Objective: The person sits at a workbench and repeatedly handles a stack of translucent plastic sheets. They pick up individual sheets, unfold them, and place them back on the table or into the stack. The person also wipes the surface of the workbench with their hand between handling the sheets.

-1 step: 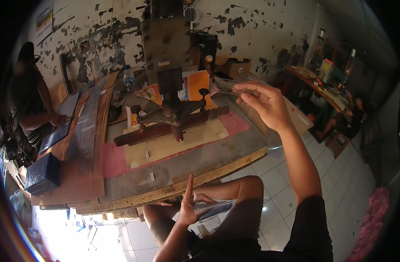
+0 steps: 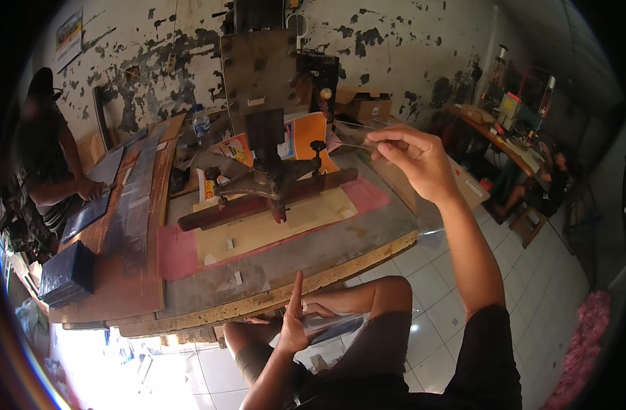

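Note:
My right hand [image 2: 410, 156] is raised over the right side of the workbench, thumb and fingers pinched on the edge of a thin clear plastic sheet [image 2: 354, 145]. Only a pale line of that sheet shows clearly. Low over my lap, my left hand [image 2: 296, 331] is open, its thumb stretched up and the other fingers pointing right. Beside it, clear plastic [image 2: 340, 322] lies across my lap; whether the fingers touch it cannot be made out. In front stands a press [image 2: 268, 164] with a dark red bar [image 2: 224, 213] above a yellowish board [image 2: 292, 222] and pink sheet [image 2: 176, 251].
A stack of dark blue sheets [image 2: 67, 273] rests on the brown board [image 2: 145, 260] at left, where another person [image 2: 53, 157] works. At the back are a water bottle [image 2: 201, 121] and a cardboard box [image 2: 363, 106]. Someone sits by another bench [image 2: 494, 137] at far right.

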`<control>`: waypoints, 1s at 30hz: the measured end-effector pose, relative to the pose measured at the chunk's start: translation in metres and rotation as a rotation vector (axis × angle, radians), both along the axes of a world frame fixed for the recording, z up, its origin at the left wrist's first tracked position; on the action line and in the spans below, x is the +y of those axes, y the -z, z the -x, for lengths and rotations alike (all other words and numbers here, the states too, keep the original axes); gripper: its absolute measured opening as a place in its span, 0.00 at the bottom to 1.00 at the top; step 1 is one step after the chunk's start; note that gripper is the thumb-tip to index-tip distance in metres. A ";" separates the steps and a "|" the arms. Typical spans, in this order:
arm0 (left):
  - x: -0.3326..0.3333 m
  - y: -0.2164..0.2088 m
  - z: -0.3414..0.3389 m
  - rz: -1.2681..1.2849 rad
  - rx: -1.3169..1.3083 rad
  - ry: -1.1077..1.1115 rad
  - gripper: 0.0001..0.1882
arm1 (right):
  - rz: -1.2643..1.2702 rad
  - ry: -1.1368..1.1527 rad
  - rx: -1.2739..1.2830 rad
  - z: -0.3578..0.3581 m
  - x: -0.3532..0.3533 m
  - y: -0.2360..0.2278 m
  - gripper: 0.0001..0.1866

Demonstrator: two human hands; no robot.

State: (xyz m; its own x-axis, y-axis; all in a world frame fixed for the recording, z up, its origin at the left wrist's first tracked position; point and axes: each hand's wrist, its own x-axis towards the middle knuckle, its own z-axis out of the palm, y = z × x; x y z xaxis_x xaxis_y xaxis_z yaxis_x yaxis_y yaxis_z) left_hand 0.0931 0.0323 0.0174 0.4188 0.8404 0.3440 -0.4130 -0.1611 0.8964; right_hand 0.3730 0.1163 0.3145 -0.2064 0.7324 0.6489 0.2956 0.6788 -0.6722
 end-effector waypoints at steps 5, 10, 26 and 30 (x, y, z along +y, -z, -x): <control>0.009 -0.020 -0.003 -0.074 0.098 -0.015 0.57 | -0.032 0.020 -0.024 0.001 -0.008 -0.037 0.16; 0.014 -0.023 -0.010 0.064 0.094 0.022 0.53 | -0.056 0.069 -0.252 0.007 -0.020 -0.079 0.17; 0.009 -0.018 -0.026 -0.035 0.224 0.061 0.30 | -0.068 0.085 -0.513 0.014 -0.035 -0.109 0.14; 0.007 -0.017 -0.031 -0.042 0.262 0.052 0.28 | -0.064 0.106 -0.542 0.005 -0.039 -0.109 0.14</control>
State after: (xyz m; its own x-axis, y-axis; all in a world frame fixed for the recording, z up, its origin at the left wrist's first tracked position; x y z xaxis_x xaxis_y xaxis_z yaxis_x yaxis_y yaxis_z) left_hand 0.1246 0.0390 0.0349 0.5399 0.8031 0.2521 -0.1767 -0.1847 0.9668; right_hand 0.3683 0.0770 0.4232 -0.4508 0.7297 0.5141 0.6566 0.6612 -0.3628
